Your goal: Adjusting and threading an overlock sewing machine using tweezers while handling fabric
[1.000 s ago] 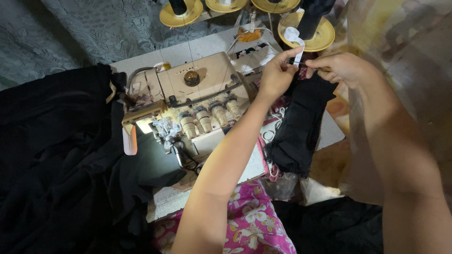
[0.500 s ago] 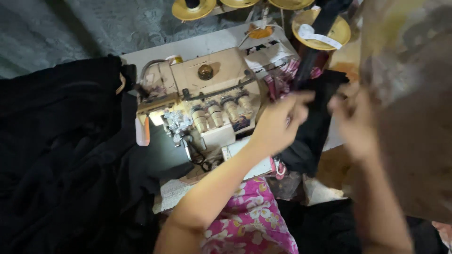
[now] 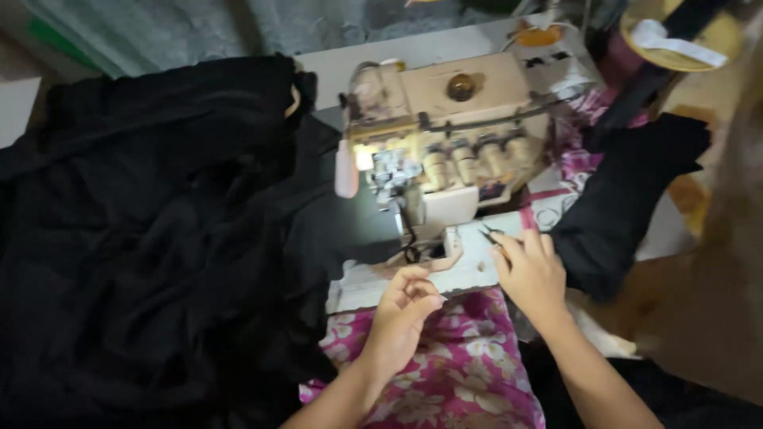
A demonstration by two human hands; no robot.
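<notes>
- Black fabric (image 3: 159, 238) heaped left of the cream sewing machine (image 3: 445, 135).
- Left hand (image 3: 405, 314) hovers palm-up at the machine's front edge, fingers curled loosely, holding nothing.
- Right hand (image 3: 532, 274) rests knuckles-up, fingers pinching small snips (image 3: 491, 236) on the machine bed.

A large black cloth (image 3: 151, 238) covers the left half of the bench. A second black piece (image 3: 628, 191) lies near the right edge. Pink floral fabric (image 3: 461, 373) hangs over the front edge. A yellow thread stand (image 3: 715, 36) occupies the far right corner.
</notes>
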